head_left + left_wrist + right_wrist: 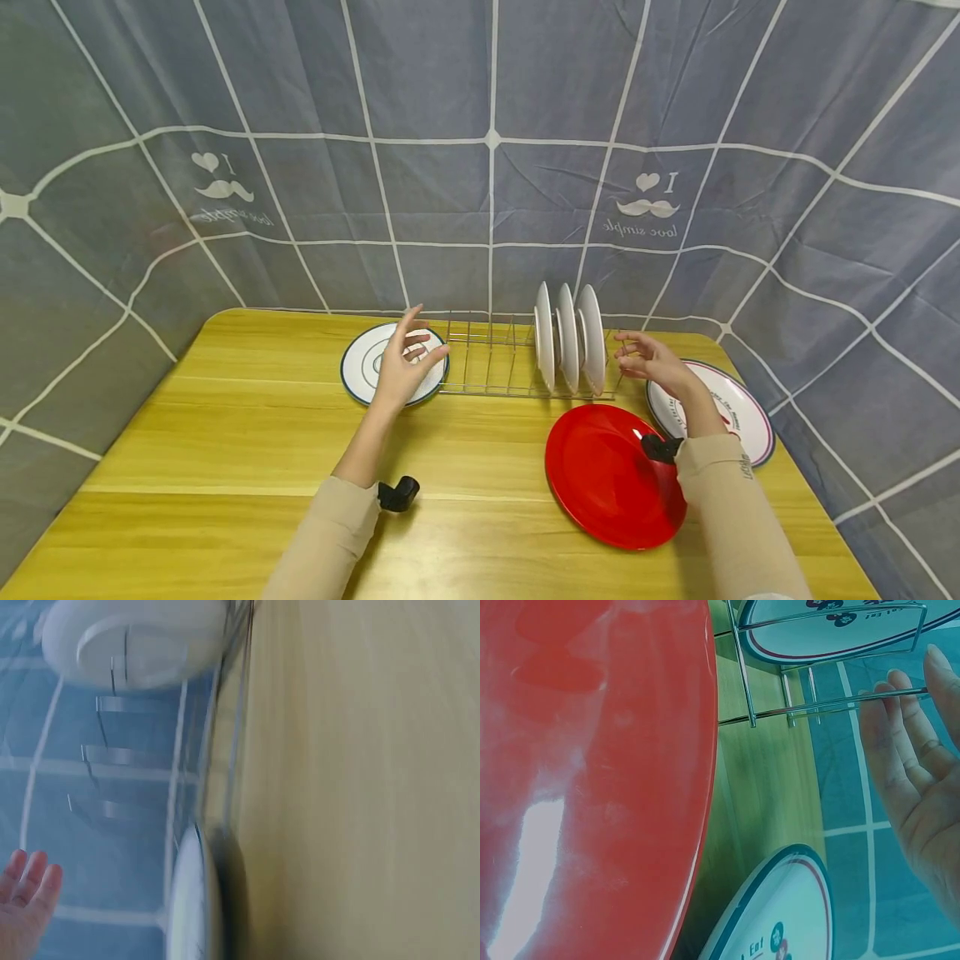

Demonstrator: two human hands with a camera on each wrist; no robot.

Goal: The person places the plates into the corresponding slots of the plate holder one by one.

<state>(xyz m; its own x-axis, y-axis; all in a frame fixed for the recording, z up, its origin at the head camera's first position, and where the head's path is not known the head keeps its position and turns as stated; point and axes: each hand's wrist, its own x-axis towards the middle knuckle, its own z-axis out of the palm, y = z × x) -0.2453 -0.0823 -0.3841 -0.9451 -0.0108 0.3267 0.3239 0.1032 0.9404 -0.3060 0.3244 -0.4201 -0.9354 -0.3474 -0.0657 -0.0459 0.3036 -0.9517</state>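
The wire rack (491, 392) stands at the back of the counter (225, 450), its long axis running left to right between the two hands, with three white plates (567, 337) on edge toward its right end. The right hand (654, 363) is nearer to them, just beside that end, its grip relaxed and seemingly empty, though whether it touches the rack I cannot tell; the left hand's (399, 368) grip is spread, holding nothing, above the blue-rimmed plate (360, 367) at the rack's left.

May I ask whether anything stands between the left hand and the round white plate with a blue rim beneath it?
Nothing visible does: the left hand hovers above the blue-rimmed white plate, with open space between.
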